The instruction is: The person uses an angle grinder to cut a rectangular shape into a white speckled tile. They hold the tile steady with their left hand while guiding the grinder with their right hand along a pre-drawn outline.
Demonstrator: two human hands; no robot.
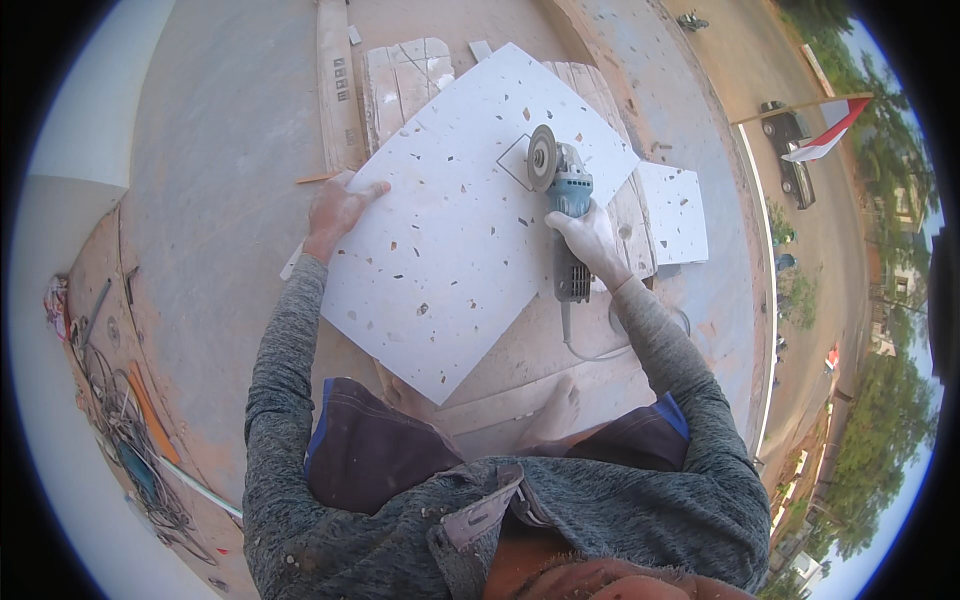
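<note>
In front of my knees lies a white speckled tile [430, 230], turned cornerwise on a worn wooden support [405, 85]. My left hand [343, 212] grips the tile's left edge, thumb on top and the other fingers hidden beneath. Dusty and pale, my right hand [592, 240] is wrapped round the body of a blue and grey angle grinder [571, 190]. The grinder's disc [542, 158] stands on edge over the tile, beside a small square outline [515, 160] drawn on it. Whether the disc touches the tile I cannot tell.
Another speckled tile piece [680, 212] lies right of the support. The grinder's cord [590, 357] loops near my right foot [560, 405]. Coiled cables and tools [130, 430] lie along the left wall. Beyond the low edge at right are a road, a dark vehicle [788, 150] and a red-white flag [830, 130].
</note>
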